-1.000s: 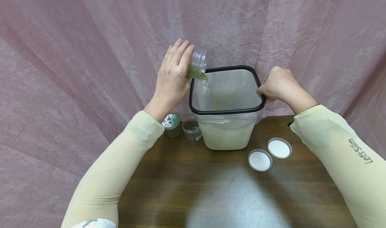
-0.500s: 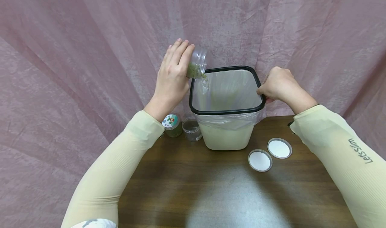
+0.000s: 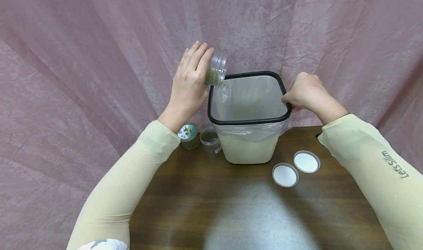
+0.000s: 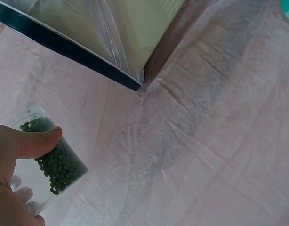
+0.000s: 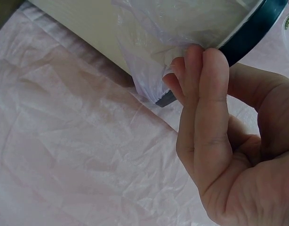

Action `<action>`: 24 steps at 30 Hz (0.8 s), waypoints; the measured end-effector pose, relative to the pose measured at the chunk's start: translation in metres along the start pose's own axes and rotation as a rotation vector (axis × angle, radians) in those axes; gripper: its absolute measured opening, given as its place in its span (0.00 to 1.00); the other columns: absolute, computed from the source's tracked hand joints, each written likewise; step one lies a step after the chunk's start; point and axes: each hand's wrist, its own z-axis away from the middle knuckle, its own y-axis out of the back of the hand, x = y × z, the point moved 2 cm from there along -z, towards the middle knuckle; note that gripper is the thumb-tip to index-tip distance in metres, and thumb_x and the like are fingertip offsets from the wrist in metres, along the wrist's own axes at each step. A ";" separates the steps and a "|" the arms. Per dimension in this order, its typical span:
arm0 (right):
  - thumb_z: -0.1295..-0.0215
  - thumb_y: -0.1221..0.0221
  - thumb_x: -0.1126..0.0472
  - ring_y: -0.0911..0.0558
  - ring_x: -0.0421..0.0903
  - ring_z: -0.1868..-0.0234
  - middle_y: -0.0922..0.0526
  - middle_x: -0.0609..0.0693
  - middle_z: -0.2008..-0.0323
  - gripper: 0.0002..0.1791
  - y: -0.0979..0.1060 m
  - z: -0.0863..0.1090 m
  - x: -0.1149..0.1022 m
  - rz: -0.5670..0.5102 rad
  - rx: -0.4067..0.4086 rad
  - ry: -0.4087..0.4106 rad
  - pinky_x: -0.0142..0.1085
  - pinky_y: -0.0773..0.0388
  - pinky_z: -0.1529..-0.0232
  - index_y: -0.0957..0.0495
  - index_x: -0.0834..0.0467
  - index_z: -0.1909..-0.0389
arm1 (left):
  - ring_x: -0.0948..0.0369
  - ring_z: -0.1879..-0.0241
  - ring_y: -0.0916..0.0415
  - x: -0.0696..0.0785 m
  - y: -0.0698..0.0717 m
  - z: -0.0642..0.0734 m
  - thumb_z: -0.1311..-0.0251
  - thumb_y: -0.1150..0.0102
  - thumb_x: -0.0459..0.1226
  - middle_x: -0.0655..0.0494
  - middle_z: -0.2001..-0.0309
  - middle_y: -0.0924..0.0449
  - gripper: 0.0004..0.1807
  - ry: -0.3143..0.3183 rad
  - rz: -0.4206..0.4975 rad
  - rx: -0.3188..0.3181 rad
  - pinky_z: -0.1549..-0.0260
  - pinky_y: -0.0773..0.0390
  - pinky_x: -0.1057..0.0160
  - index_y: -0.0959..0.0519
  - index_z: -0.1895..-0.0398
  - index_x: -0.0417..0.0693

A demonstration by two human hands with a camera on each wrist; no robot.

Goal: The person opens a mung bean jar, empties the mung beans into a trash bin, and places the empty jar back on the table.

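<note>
My left hand (image 3: 190, 76) grips a clear plastic jar (image 3: 218, 63), tipped on its side with its mouth over the left rim of a cream trash can (image 3: 250, 149). Small green beans (image 4: 60, 165) lie along the jar's lower wall in the left wrist view, and a few show at its mouth. With thumb and fingers my right hand (image 3: 306, 92) pinches the can's black rim (image 3: 251, 122) on the right side. A thin clear bag (image 5: 149, 42) lines the can and hangs out under the rim.
Left of the can stand a lidded jar (image 3: 190, 142) with a picture label and an uncovered clear jar (image 3: 210, 141). Two round lids (image 3: 285, 175) with white discs lie right of it on the brown wooden table (image 3: 231, 206). A pink curtain (image 3: 132, 40) hangs behind.
The stream of green beans falling from the jar has thinned to a few at its mouth. Both hands keep nearly the same place.
</note>
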 end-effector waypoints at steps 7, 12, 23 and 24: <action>0.53 0.39 0.57 0.17 0.48 0.83 0.20 0.50 0.91 0.14 0.000 0.001 0.000 0.002 0.002 0.007 0.50 0.24 0.58 0.20 0.67 0.75 | 0.54 0.29 0.46 0.001 0.001 0.000 0.54 0.50 0.19 0.46 0.35 0.34 0.36 -0.002 -0.012 -0.009 0.27 0.55 0.60 0.34 0.36 0.43; 0.54 0.39 0.57 0.18 0.46 0.84 0.20 0.50 0.91 0.14 0.000 0.001 -0.001 0.012 0.011 0.008 0.49 0.24 0.59 0.20 0.67 0.75 | 0.54 0.29 0.46 0.001 0.002 0.000 0.54 0.51 0.18 0.46 0.35 0.34 0.36 -0.001 -0.012 -0.002 0.27 0.55 0.60 0.34 0.36 0.43; 0.54 0.38 0.57 0.19 0.47 0.83 0.20 0.50 0.91 0.14 0.001 0.002 -0.001 0.015 0.010 0.004 0.49 0.24 0.60 0.20 0.67 0.75 | 0.54 0.30 0.45 0.001 0.002 0.000 0.55 0.51 0.18 0.45 0.35 0.33 0.36 -0.011 -0.018 0.008 0.27 0.55 0.61 0.33 0.37 0.42; 0.54 0.38 0.57 0.19 0.47 0.83 0.20 0.50 0.91 0.14 0.001 0.002 -0.001 0.015 0.010 0.003 0.49 0.24 0.60 0.20 0.67 0.75 | 0.54 0.30 0.45 0.001 0.002 0.000 0.55 0.51 0.18 0.45 0.35 0.33 0.36 -0.012 -0.019 0.010 0.27 0.55 0.61 0.33 0.37 0.42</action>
